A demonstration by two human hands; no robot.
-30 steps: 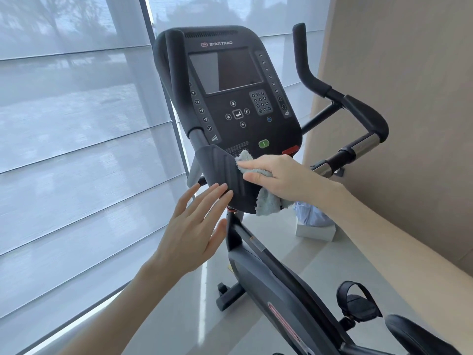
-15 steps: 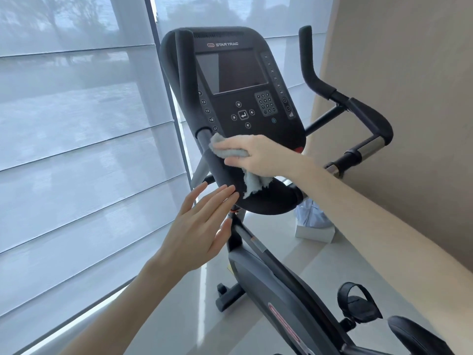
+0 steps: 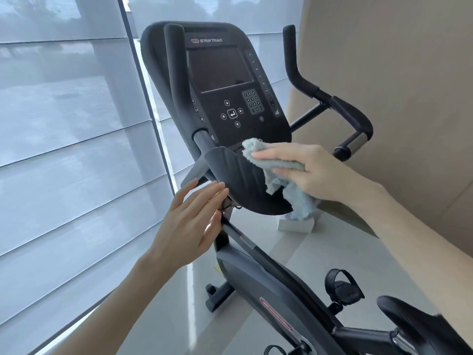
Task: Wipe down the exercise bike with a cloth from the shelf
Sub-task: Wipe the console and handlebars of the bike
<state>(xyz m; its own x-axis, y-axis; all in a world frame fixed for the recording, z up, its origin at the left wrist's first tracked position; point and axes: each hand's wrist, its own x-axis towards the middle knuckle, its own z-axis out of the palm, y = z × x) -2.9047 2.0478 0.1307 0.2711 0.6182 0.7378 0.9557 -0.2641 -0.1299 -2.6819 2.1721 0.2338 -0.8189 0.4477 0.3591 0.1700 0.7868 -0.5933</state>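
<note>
Single head-worn view (wide-angle); faces forward, tilted down; close to console (image 3: 225, 73) of exercise bike (image 3: 261, 280).

Our right hand (image 3: 314, 172) grips the cloth (image 3: 275, 179) on the bike's tray (image 3: 240, 180). Left of those fingers (image 3: 266, 155), our left hand (image 3: 189, 226) touches its rim.

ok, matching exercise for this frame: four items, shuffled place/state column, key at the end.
Items
1. cloth
2. left hand
3. pedal
4. console screen

Place/state
A. dark and blank, above the keypad
B. fingers straight, beside the tray's lower left edge
C. strapped, low down near the saddle
D. grey-blue, bunched under the right hand on the tray

Pairs: 1-D, 2-B, 3-C, 4-A
</note>
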